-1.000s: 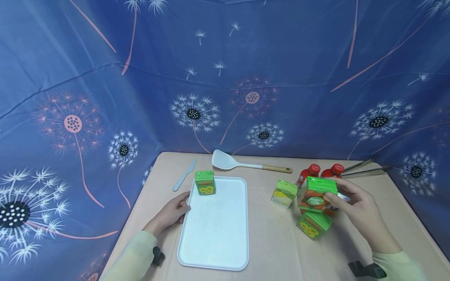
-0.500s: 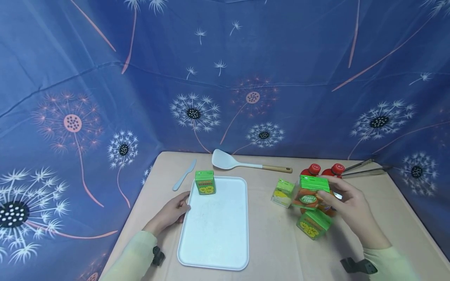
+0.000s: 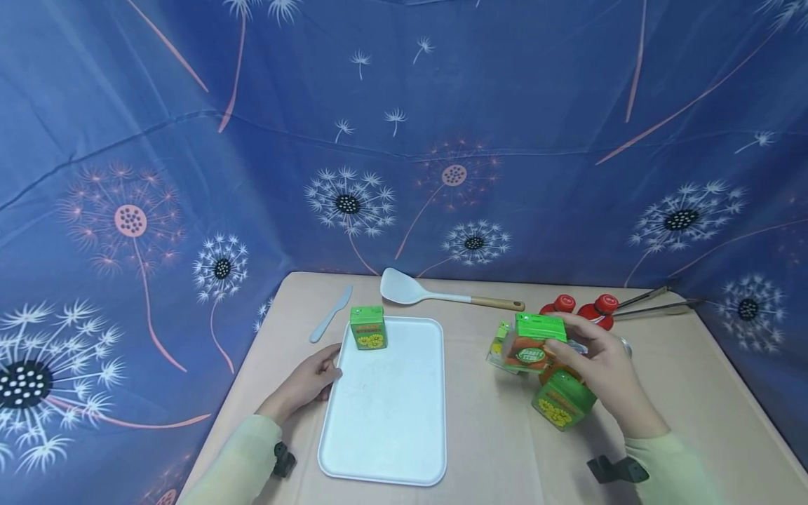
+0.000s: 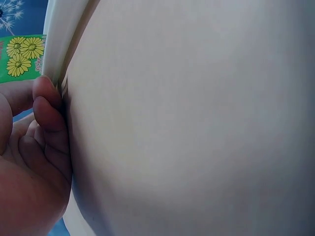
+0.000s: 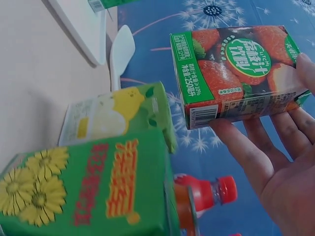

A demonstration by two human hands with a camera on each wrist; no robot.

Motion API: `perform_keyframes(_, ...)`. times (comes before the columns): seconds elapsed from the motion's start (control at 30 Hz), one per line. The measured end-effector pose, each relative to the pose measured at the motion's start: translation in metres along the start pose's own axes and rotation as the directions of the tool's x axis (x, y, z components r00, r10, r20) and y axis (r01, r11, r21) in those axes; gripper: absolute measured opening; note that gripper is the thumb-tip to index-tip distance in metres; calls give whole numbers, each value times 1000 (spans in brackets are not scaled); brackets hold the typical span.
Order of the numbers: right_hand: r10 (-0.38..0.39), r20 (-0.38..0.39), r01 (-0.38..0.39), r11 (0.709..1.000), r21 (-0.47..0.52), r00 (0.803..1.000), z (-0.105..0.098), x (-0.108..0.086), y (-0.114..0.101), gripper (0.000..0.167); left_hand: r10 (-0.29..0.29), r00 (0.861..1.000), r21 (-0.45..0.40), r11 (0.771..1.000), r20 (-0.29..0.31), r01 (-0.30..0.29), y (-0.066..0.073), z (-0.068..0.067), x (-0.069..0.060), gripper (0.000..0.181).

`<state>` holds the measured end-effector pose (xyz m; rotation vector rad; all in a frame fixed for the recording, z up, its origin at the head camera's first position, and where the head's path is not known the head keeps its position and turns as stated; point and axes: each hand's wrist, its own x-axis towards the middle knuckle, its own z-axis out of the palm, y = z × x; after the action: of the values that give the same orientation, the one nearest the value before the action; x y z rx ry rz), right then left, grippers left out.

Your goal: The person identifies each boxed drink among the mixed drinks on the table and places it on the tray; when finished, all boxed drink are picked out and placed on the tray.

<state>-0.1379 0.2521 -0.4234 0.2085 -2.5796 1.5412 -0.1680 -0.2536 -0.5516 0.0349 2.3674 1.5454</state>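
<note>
My right hand grips a litchi juice carton with a green top, raised above the table. In the right wrist view, fingers lie under this carton and the thumb on its end. Partly behind it stands a yellow-green lemon drink carton. Below and nearer is a green carton with yellow flowers. My left hand pinches the left rim of a white tray. Another green flower carton stands at the tray's far left corner.
A white spatula with a wooden handle lies behind the tray, a pale blue knife to its left. Two red-capped bottles and metal tongs are at the back right. A blue dandelion-print cloth hangs behind the table.
My right hand has carried the litchi juice carton leftward, so it now covers part of the lemon carton. The left hand and tray have stayed in place.
</note>
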Motion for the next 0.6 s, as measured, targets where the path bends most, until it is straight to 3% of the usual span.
perform_keyframes(0.6, -59, 36, 56, 996, 70, 998, 29, 10, -3, 45, 1, 1000, -9, 1000, -10, -1, 0, 1, 0, 64)
